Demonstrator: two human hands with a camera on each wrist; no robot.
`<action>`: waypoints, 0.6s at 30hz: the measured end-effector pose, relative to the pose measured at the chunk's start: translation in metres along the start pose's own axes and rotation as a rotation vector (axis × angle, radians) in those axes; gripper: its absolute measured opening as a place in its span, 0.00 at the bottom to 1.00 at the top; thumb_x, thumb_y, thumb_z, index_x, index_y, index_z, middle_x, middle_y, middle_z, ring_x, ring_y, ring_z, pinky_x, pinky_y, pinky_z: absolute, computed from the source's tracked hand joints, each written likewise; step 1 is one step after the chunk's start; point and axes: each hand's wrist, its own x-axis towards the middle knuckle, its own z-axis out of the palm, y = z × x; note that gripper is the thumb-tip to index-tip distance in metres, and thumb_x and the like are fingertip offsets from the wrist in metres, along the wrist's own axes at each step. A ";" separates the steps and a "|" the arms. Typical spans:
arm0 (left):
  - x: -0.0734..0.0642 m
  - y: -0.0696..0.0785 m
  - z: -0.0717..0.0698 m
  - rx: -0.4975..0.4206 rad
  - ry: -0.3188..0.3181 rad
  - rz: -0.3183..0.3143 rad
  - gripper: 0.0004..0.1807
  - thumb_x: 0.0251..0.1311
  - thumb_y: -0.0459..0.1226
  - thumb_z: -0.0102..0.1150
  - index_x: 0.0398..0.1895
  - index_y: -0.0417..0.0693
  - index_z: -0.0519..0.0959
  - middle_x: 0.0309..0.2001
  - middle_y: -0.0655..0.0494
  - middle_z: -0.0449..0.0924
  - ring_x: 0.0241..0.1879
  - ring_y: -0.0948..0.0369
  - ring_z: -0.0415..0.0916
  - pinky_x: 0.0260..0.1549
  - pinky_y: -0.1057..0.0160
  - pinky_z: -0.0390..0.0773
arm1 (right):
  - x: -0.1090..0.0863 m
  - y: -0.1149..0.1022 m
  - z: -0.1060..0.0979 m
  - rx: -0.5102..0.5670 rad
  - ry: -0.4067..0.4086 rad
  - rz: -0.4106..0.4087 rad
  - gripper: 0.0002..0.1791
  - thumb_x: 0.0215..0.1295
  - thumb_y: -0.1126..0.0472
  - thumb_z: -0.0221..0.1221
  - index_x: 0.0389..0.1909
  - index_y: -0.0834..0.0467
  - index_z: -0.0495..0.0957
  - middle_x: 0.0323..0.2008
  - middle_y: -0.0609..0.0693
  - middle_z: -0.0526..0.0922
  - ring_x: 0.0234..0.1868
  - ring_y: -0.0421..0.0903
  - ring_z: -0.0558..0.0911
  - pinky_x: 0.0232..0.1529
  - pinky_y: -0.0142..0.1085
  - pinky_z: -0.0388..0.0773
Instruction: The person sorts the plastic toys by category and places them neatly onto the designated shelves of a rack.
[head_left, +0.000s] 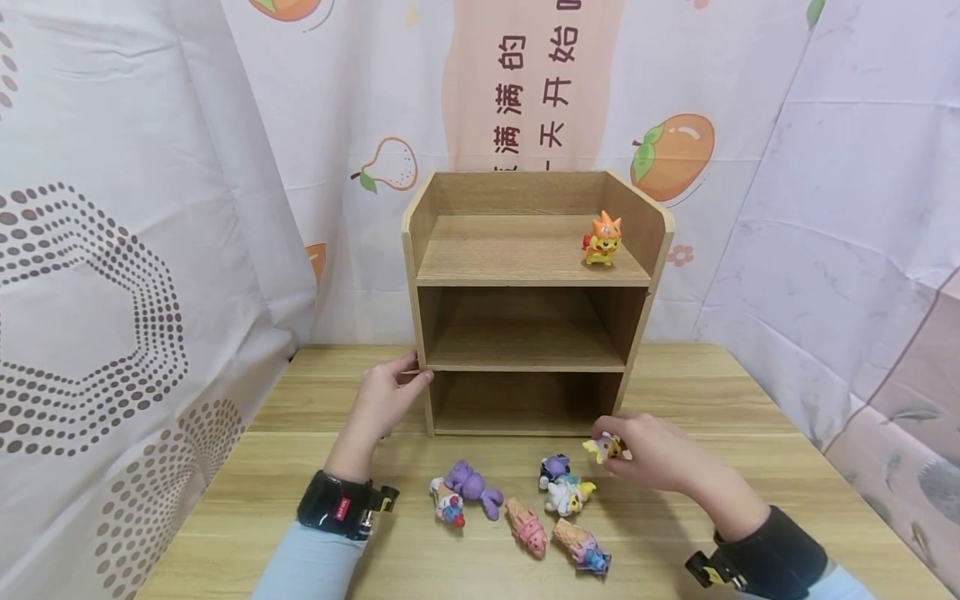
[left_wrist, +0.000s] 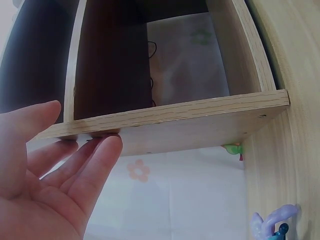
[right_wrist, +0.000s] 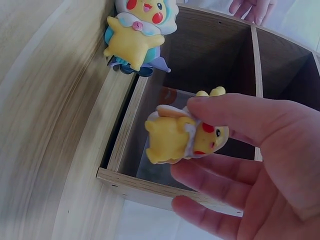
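A white cloth backdrop (head_left: 360, 92) printed with fruit is hung behind a wood-grain table (head_left: 705, 400), on whose far part an open three-tier wooden shelf (head_left: 487, 250) is placed. On the right of its top tier an orange-hooded yellow figurine (head_left: 602, 240) is stood. At the right near corner of the shelf, a small yellow toy (right_wrist: 170, 137) is pinched between the thumb and fingers of the right hand (head_left: 652, 450); its head is set within the grip, while its body is left projecting past the fingertips, and the lower fingers are held loosely spread. The toy is kept above the table, just in front of the bottom tier. By the left hand (head_left: 382, 396) the shelf's left side panel is touched with fairly straight fingers, the thumb being spread apart from them at the front edge; whether the panel is pressed by the thumb cannot be told. Nearer, a purple figure (head_left: 471, 485) and a red-tipped cone toy (head_left: 449, 503) are laid together on the left, a pink cone toy (head_left: 528, 528) near the middle, and a blue-and-purple cone toy (head_left: 582, 547) to its right, with a white-and-yellow figure (head_left: 568, 497) lying beyond, beside a dark purple one (head_left: 555, 469).
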 end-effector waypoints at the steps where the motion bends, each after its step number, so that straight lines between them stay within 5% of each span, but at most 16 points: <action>1: 0.000 0.000 0.000 0.002 0.000 0.002 0.30 0.66 0.42 0.68 0.66 0.34 0.75 0.55 0.39 0.83 0.49 0.47 0.85 0.48 0.51 0.84 | 0.000 0.000 0.000 -0.001 0.010 -0.002 0.15 0.57 0.61 0.72 0.44 0.49 0.81 0.30 0.38 0.78 0.26 0.35 0.75 0.25 0.32 0.72; 18: 0.000 -0.001 0.000 0.009 0.001 0.003 0.30 0.66 0.43 0.67 0.66 0.36 0.76 0.56 0.39 0.82 0.49 0.48 0.85 0.47 0.51 0.85 | 0.003 -0.005 0.001 -0.031 0.128 -0.034 0.16 0.58 0.59 0.73 0.46 0.47 0.81 0.38 0.38 0.82 0.33 0.35 0.81 0.29 0.33 0.79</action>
